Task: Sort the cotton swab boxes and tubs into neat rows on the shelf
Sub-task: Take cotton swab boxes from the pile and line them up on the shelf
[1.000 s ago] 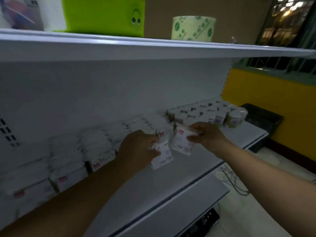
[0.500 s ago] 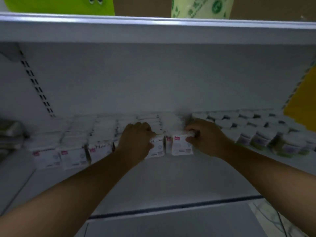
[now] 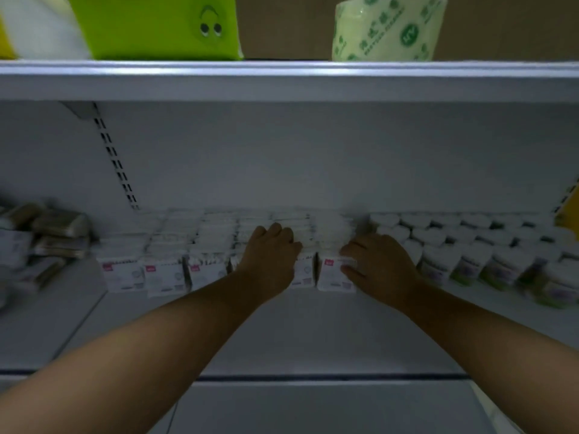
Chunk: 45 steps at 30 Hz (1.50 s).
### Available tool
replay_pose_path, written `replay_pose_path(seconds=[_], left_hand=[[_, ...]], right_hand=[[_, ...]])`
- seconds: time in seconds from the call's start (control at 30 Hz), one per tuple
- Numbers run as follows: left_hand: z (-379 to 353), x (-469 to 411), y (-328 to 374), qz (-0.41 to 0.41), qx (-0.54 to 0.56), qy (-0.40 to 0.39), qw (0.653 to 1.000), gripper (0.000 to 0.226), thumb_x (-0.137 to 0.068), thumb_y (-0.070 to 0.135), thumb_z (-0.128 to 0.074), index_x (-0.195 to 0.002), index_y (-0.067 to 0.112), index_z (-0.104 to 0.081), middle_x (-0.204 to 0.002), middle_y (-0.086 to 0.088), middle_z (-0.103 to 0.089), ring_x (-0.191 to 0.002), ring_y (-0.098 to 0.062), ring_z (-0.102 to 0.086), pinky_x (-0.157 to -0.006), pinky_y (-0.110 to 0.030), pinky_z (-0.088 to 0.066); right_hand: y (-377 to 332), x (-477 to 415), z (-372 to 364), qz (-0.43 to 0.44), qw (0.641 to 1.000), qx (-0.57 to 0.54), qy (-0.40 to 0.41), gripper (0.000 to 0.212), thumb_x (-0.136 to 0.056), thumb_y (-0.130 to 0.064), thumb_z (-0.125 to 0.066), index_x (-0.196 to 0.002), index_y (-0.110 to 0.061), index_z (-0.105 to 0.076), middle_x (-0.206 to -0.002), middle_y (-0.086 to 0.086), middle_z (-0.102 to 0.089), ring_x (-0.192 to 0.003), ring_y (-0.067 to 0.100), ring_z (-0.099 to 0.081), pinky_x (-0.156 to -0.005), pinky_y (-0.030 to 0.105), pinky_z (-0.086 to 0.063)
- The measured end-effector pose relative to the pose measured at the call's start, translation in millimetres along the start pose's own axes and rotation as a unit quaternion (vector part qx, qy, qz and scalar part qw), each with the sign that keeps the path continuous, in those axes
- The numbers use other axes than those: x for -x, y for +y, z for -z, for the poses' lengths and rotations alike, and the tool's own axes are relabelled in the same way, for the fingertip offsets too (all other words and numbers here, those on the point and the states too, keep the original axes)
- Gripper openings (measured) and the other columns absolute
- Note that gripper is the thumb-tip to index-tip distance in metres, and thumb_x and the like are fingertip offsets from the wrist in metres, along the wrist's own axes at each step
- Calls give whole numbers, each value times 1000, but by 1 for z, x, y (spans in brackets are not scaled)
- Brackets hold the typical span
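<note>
Fingers of the right hand [image 3: 379,261] curl round the end box [image 3: 332,274] in the front row; left hand [image 3: 269,255] covers its neighbour [image 3: 304,272], grip hidden; bare shelf [image 3: 313,333] lies open toward the front edge; blurred tubs [image 3: 470,245] crowd the right; more boxes [image 3: 163,274] run left.

Smooth painted metal, plastic, glossy film.
The shelf [image 3: 282,339] looks like white painted metal with a soft sheen; the swab boxes [image 3: 163,277] and tubs [image 3: 470,264] seem plastic with matt paper labels; the green pack [image 3: 150,26], upper left, wears glossy film.
</note>
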<state>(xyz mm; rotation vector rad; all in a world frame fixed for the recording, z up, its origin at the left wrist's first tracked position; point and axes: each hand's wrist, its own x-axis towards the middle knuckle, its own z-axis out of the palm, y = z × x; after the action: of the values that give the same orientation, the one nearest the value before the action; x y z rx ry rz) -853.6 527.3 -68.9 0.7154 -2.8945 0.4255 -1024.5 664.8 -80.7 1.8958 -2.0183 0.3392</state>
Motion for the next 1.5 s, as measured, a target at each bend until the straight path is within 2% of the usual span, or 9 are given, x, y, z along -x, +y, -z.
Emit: replay_pose_path(seconds=[0.1, 0.2, 0.4, 0.5, 0.67, 0.9, 1.07, 1.23, 1.5], left_hand=[[15, 24, -3, 16, 51, 39, 998, 72, -89, 47, -46, -147, 10, -23, -139, -8, -31, -125, -27, -28, -98, -38, -24], [30, 62, -36, 25, 102, 98, 990, 68, -91, 46, -42, -147, 13, -25, -137, -6, -35, -124, -25, -29, -97, -35, -22], [37, 178, -187, 112, 35, -24, 993, 70, -94, 46, -43, -150, 19, -13, -158, -3, -10, -146, -21, -3, -115, -36, -9], [39, 243, -260, 172, 12, -71, 982, 73, -92, 50, -44, -150, 20, -13, -159, -2, -5, -146, -22, 2, -116, -43, -11], [33, 340, -336, 242, 33, -138, 960, 76, -92, 59, -36, -151, 24, -3, -159, -2, 2, -146, -23, 3, -117, -46, -9], [14, 396, -391, 294, 98, -155, 938, 77, -92, 56, -41, -151, 26, -3, -160, 0, 2, -146, -21, 2, -117, -44, -14], [-7, 397, -433, 295, 131, -152, 934, 75, -91, 49, -48, -151, 25, -9, -159, 0, -7, -145, -22, -10, -115, -44, -21], [-25, 374, -482, 325, 200, -86, 920, 63, -90, 36, -55, -145, 28, -27, -150, -2, -31, -131, -25, -37, -103, -39, -39], [-49, 338, -546, 353, 206, 17, 913, 62, -84, 27, -59, -141, 24, -36, -145, -4, -38, -132, -25, -37, -102, -35, -36]], right_hand=[[-12, 8, 15, -6, 997, 78, -13, 37, -78, -35, -68, -104, -9, -70, -105, 13, -68, -88, 32, -66, -76, 39, -50], [-32, 7, 36, 21, 993, 111, 30, 44, -88, -39, -43, -106, -8, -69, -112, 15, -65, -95, 32, -62, -82, 38, -44], [-151, -73, 60, 82, 991, 93, 55, 25, -76, -15, -69, -97, -2, -70, -116, 23, -63, -102, 38, -63, -86, 49, -48], [-240, -125, 47, 39, 999, 18, -22, 52, -92, -33, -53, -139, -13, -43, -154, 10, -24, -142, 24, -24, -113, 36, -20], [-367, -177, 19, 104, 985, -21, -138, 63, -96, -44, -39, -150, -25, -14, -160, 3, 6, -146, 21, 5, -117, 34, -1], [-444, -221, -3, 177, 977, -50, -107, 53, -93, -36, -46, -143, -26, -32, -156, 3, -15, -140, 25, -18, -112, 32, -22], [-474, -285, -27, 183, 979, -25, -82, 57, -93, -41, -47, -143, -19, -33, -154, 9, -21, -140, 26, -21, -112, 34, -19], [-495, -353, -53, 132, 981, -119, -82, 53, -90, -35, -55, -136, -11, -42, -139, 14, -41, -127, 30, -39, -101, 38, -39], [-502, -415, -88, -5, 970, -222, -94, 47, -93, -45, -49, -122, -8, -49, -117, 13, -58, -102, 30, -56, -80, 33, -46]])
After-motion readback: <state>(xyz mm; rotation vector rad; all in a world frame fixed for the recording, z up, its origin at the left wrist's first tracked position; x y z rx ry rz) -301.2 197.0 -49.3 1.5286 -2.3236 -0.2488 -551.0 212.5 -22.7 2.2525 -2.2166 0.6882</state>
